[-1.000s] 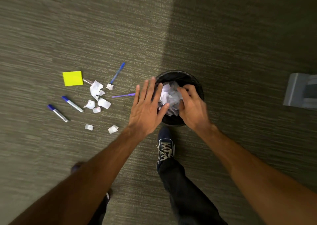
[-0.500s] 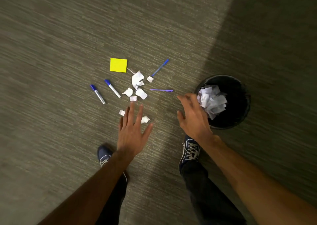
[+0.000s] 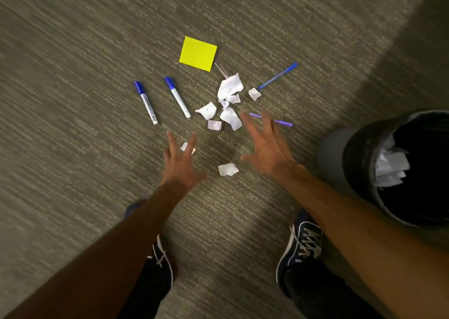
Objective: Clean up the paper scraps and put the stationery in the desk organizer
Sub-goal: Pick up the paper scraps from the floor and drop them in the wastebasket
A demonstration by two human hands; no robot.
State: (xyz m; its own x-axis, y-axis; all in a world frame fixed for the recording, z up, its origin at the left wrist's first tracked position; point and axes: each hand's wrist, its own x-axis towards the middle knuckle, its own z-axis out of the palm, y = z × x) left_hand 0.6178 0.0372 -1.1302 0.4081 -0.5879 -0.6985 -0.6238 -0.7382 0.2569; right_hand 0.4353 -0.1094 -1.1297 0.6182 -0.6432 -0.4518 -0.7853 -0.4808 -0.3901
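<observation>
Several white paper scraps (image 3: 229,89) lie on the carpet in a loose cluster. My left hand (image 3: 181,163) hovers with fingers spread, partly covering one small scrap (image 3: 185,146). My right hand (image 3: 268,148) is spread too, just right of another scrap (image 3: 227,169) and over the purple pen (image 3: 283,122). Neither hand holds anything. Two blue-capped markers (image 3: 145,102) (image 3: 177,96) lie to the left, and a blue pen (image 3: 278,75) lies at the upper right. A yellow sticky-note pad (image 3: 198,53) sits above the cluster.
A black waste bin (image 3: 359,163) with crumpled white paper inside stands at the right edge. My two dark sneakers (image 3: 302,248) (image 3: 160,258) stand on the carpet below the hands. No desk organizer is in view.
Both hands have left the bin and swung left over the scraps on the carpet. The view has followed, so the bin now sits at the right edge.
</observation>
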